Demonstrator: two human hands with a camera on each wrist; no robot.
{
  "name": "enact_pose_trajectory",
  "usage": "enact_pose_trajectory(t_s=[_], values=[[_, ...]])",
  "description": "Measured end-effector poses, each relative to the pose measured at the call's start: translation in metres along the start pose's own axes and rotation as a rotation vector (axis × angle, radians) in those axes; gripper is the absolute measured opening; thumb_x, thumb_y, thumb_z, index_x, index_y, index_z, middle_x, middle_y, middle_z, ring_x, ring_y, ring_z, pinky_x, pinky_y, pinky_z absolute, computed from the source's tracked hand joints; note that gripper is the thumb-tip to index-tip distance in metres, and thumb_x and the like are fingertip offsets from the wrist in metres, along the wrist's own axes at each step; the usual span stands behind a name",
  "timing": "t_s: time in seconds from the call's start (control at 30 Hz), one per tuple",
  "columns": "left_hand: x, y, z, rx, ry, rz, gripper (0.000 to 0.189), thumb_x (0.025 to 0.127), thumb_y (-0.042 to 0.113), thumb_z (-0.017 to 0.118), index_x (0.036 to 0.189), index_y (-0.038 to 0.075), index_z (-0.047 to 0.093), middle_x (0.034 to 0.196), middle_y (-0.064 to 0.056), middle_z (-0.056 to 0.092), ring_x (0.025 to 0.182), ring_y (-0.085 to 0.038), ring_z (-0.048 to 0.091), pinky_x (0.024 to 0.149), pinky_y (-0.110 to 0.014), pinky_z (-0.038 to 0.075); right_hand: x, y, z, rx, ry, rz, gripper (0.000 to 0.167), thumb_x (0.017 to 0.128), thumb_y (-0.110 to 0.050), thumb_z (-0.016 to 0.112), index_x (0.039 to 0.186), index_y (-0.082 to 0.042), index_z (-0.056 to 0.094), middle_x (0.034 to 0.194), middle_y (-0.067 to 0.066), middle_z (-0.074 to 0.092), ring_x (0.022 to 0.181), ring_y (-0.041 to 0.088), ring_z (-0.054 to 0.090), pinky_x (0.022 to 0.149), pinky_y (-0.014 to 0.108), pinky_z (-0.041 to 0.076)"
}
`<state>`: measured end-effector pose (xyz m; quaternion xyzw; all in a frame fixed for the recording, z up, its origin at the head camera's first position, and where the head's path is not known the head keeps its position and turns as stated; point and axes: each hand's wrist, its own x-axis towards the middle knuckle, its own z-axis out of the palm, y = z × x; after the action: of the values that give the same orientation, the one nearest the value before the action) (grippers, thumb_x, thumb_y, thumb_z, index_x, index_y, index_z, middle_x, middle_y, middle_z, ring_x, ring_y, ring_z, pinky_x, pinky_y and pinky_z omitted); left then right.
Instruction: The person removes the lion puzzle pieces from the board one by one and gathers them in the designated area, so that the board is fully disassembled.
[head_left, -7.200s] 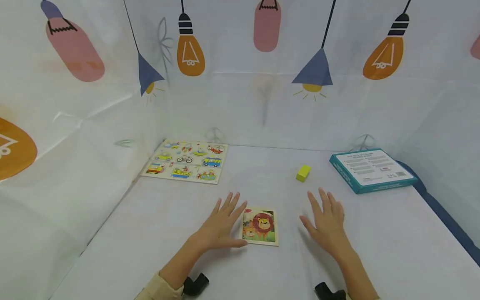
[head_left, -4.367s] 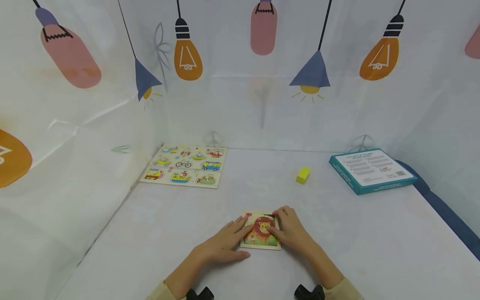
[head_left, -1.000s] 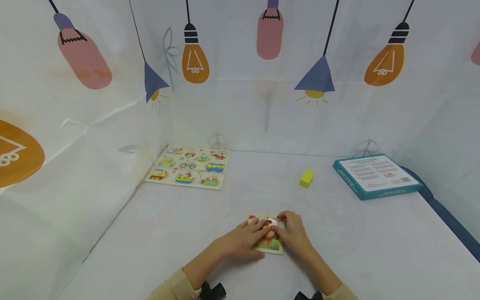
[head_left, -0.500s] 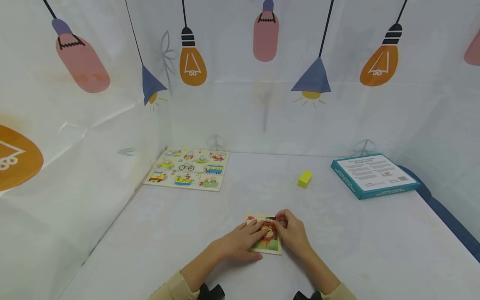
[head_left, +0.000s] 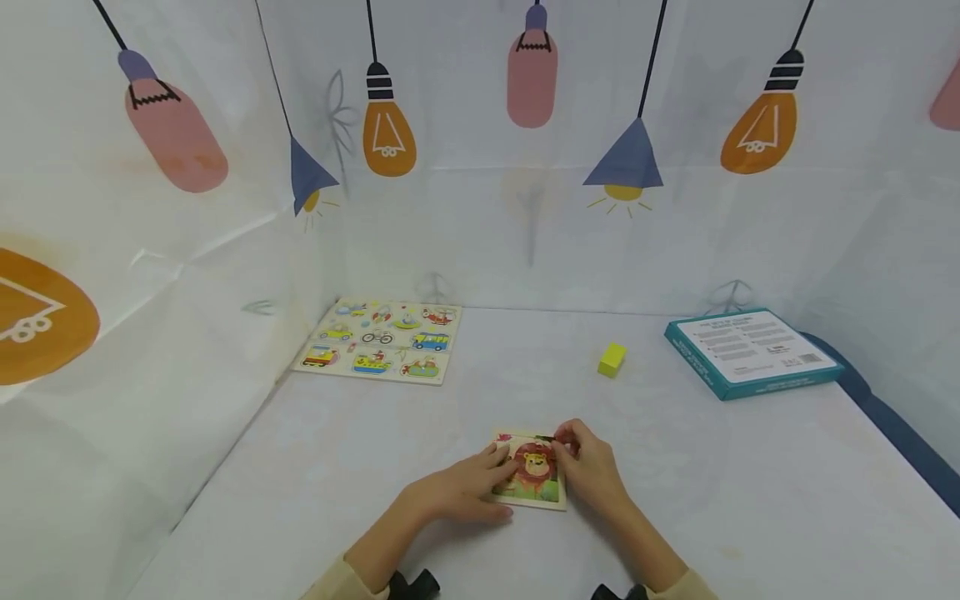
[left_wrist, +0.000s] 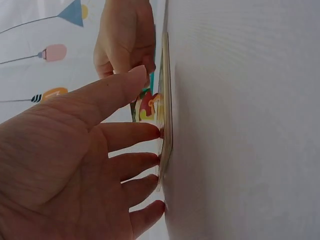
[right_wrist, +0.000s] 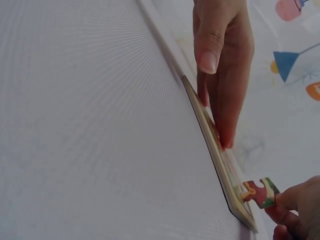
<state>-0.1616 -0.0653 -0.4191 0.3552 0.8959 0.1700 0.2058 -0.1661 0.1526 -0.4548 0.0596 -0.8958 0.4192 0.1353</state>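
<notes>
A small square wooden lion jigsaw puzzle (head_left: 536,468) lies on the white table between both hands. My left hand (head_left: 459,492) rests its outstretched fingertips on the puzzle's left part, the thumb apart near its lower edge. At the upper right corner, my right hand (head_left: 594,468) pinches a puzzle piece (right_wrist: 261,193) between thumb and fingers. In the right wrist view this piece, dark red with green, stands tilted up out of the wooden frame (right_wrist: 215,150). The left wrist view also shows the raised piece (left_wrist: 146,106) beyond the left thumb.
A wooden vehicle puzzle board (head_left: 378,342) lies at the back left. Behind the right hand is a yellow block (head_left: 612,360). A teal and white box (head_left: 752,352) lies at the back right. White printed sheeting (head_left: 480,225) stands around the table.
Both hands, earlier spread and apart, came together at the puzzle. My right hand has pinched and raised a corner piece. My left fingers have slid left, uncovering the lion's face.
</notes>
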Motion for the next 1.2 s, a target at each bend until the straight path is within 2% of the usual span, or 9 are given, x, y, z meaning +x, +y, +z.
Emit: enact_pose_trajectory(t_s=[0.2,0.4,0.67,0.9,1.2], values=[[-0.008,-0.008,0.002,-0.051,0.007,-0.021,0.066,0.088,0.043,0.057,0.142,0.013,0.035,0.150,-0.009,0.021,0.137,-0.027,0.016,0.108,-0.040,0.022,0.000,0.002,-0.003,0.016,-0.014,0.026,0.012,0.082,-0.003,0.066,0.085,-0.010,0.056,0.073,-0.002,0.055,0.063,0.011,0.045,0.052,0.022,0.038],[-0.014,-0.011,0.005,-0.113,0.009,-0.024,0.066,0.087,0.044,0.057,0.143,0.016,0.034,0.151,-0.006,0.019,0.138,-0.025,0.015,0.108,-0.042,0.021,0.000,0.007,-0.008,0.019,0.012,0.051,0.012,0.082,-0.004,0.065,0.088,-0.009,0.056,0.072,-0.002,0.053,0.065,0.012,0.046,0.053,0.022,0.039],[-0.015,-0.010,0.005,-0.096,0.029,-0.003,0.067,0.087,0.044,0.057,0.143,0.016,0.033,0.151,-0.007,0.019,0.138,-0.025,0.015,0.108,-0.041,0.021,0.008,0.016,-0.022,0.037,-0.003,0.215,0.010,0.087,-0.010,0.060,0.096,-0.009,0.057,0.081,0.001,0.060,0.074,0.016,0.049,0.059,0.024,0.042],[-0.016,-0.011,0.006,-0.090,0.045,-0.001,0.067,0.087,0.044,0.058,0.143,0.017,0.033,0.151,-0.005,0.020,0.138,-0.024,0.016,0.108,-0.042,0.021,0.014,0.027,-0.039,-0.010,0.035,0.182,0.011,0.087,-0.008,0.059,0.098,-0.004,0.059,0.086,0.005,0.061,0.078,0.017,0.053,0.064,0.024,0.045],[-0.015,-0.014,0.007,-0.122,0.043,0.011,0.068,0.087,0.044,0.057,0.144,0.019,0.031,0.152,-0.004,0.018,0.138,-0.024,0.013,0.108,-0.043,0.021,0.018,0.039,-0.052,-0.031,0.019,0.236,0.014,0.090,-0.013,0.056,0.102,-0.005,0.060,0.092,0.006,0.062,0.082,0.019,0.053,0.064,0.024,0.045]])
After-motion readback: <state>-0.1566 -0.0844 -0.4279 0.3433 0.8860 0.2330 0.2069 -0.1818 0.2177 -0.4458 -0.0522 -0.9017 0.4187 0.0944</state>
